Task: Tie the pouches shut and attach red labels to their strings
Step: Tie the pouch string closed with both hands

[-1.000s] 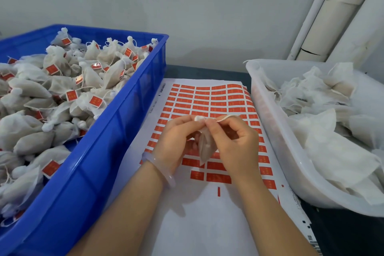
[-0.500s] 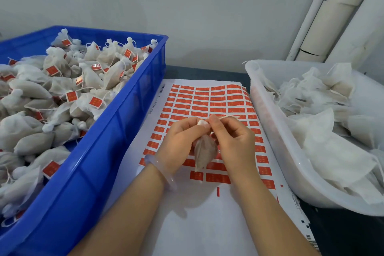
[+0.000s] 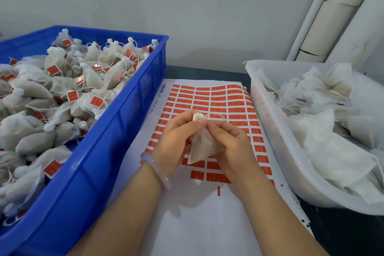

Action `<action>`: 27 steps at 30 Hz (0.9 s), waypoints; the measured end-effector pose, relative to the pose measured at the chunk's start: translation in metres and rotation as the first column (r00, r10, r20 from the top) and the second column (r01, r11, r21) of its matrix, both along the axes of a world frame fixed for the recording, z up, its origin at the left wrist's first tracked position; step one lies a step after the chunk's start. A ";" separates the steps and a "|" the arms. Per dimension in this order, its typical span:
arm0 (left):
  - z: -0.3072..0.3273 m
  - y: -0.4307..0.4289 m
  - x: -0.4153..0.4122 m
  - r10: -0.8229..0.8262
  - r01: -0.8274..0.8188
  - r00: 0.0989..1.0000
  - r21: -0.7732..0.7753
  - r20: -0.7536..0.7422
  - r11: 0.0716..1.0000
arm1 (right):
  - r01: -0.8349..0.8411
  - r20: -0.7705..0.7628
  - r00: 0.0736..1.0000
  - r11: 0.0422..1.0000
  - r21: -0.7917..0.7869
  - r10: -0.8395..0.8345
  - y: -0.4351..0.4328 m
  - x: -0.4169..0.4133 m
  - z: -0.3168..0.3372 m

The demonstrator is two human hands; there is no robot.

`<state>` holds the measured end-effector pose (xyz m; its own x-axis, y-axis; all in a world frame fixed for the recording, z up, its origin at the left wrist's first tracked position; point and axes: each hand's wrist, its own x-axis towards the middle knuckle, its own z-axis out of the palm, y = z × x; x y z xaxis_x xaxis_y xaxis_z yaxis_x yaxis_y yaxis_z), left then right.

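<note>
both forearms reach in from below and meet in the middle; the left hand (image 3: 175, 141), a pale bangle (image 3: 155, 169) on its wrist, pinches the neck of a pouch (image 3: 204, 146), and the right hand (image 3: 232, 145) curls its fingers round its side

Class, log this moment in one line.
step: tying pouch | left hand: pinches neck | right hand: pinches neck | label sheet: under hands

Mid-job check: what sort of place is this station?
Probably a small hand-packing workbench: a blue crate heaped with tied, red-labelled pouches, a white tub of untied ones, and a sheet of red labels between them.
</note>
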<state>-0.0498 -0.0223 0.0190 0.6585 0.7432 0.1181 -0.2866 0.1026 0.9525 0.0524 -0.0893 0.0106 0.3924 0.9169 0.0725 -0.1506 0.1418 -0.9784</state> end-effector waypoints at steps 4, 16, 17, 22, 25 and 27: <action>0.002 0.002 0.000 0.012 -0.012 1.000 0.014 -0.005 1.000 | -0.055 -0.046 0.997 0.998 -0.019 0.054 0.001 0.000 0.000; 0.002 0.007 -0.002 0.030 -0.025 0.998 0.085 -0.058 0.996 | -0.030 0.137 0.990 1.000 0.005 0.029 -0.001 0.000 -0.002; 0.003 0.007 -0.003 0.024 -0.019 0.998 0.083 -0.060 0.996 | -0.034 0.165 0.986 0.999 0.010 0.031 -0.001 0.000 -0.002; 0.002 0.006 -0.001 0.086 -0.071 0.987 0.111 -0.137 0.991 | -0.012 0.217 0.976 1.000 0.012 0.009 0.001 0.000 -0.006; 0.002 0.004 0.002 0.123 -0.103 0.978 0.126 -0.166 0.987 | 0.047 0.298 0.953 0.999 0.010 -0.048 0.002 0.000 -0.007; 0.001 0.004 0.003 0.132 -0.111 0.974 0.118 -0.186 0.987 | 0.074 0.361 0.929 0.997 0.018 -0.075 0.003 0.000 -0.008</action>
